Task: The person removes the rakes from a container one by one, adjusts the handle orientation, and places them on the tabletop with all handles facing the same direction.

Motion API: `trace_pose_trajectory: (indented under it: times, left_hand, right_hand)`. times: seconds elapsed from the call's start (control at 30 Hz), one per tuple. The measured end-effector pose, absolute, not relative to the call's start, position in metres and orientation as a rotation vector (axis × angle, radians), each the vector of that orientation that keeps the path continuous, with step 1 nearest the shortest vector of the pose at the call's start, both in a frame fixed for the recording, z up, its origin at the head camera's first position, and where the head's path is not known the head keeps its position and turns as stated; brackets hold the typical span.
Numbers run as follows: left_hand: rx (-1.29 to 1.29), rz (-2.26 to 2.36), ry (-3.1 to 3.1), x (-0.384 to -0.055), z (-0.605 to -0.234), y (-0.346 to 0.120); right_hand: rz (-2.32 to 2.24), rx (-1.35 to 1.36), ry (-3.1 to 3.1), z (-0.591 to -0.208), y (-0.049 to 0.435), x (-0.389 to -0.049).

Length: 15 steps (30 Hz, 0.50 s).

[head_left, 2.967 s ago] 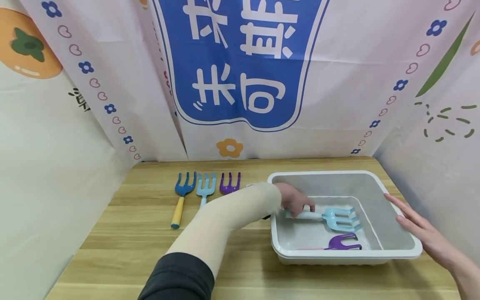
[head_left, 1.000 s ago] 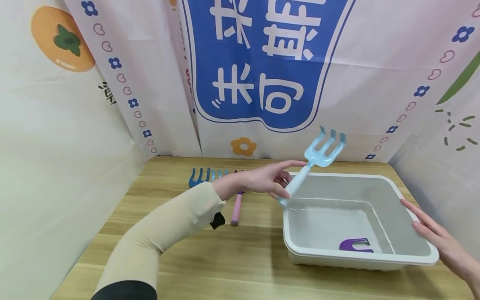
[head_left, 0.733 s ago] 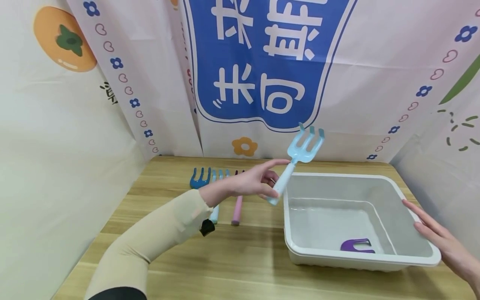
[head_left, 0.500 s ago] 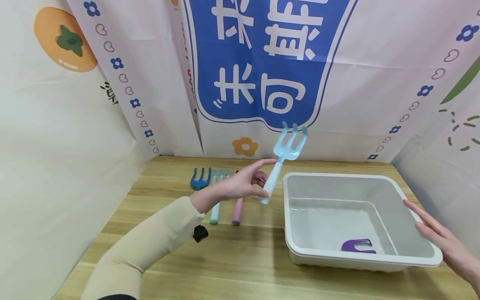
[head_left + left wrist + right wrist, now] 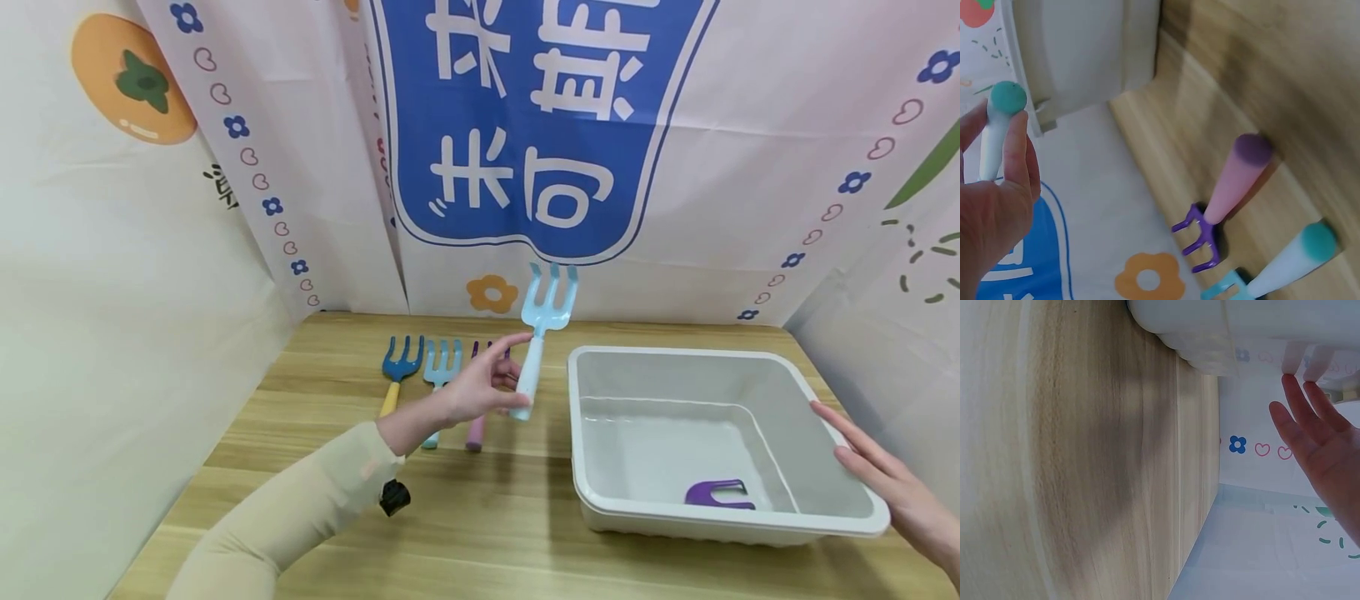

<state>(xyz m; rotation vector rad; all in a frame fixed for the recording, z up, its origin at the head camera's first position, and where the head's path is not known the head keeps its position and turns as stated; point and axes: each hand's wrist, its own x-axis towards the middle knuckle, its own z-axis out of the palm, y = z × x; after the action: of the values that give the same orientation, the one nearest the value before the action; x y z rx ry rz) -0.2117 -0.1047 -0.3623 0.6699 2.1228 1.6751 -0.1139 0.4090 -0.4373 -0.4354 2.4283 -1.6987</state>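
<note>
My left hand (image 5: 480, 387) pinches a light blue garden hand fork (image 5: 547, 315) by its pale handle, tines up, over the table just left of the grey tub (image 5: 675, 353). In the left wrist view, the handle's green end (image 5: 1008, 97) shows between thumb and fingers. At the tub's right rim rests my right hand (image 5: 892, 475); in the right wrist view its fingers (image 5: 1300, 412) are extended by the outer wall. Inside the tub lies a purple fork (image 5: 701, 493), its handle hidden behind the near wall.
Left of the tub, a row lies on the wooden table (image 5: 480, 542): a blue fork with yellow handle (image 5: 402, 367), a light blue fork (image 5: 441, 375) and a purple fork with pink handle (image 5: 476, 433). My left forearm partly covers them. A printed cloth (image 5: 675, 275) hangs behind.
My left hand has lifted the light blue fork out of the tub and carried it left past the rim, lowering it slightly. The right hand stays at the rim.
</note>
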Motion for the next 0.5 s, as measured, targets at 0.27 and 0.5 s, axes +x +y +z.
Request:
trace_pose_trajectory:
  times: [0.27, 0.5]
  left_hand:
    - [0.568, 1.725, 2.166, -0.207, -0.39, -0.101]
    - [0.528, 1.778, 2.167, -0.211, -0.417, -0.099]
  right_hand:
    - [-1.693, -0.431, 2.438, -0.438, 0.41, -0.114]
    - [-1.687, -0.435, 2.439, -0.437, 0.41, -0.114]
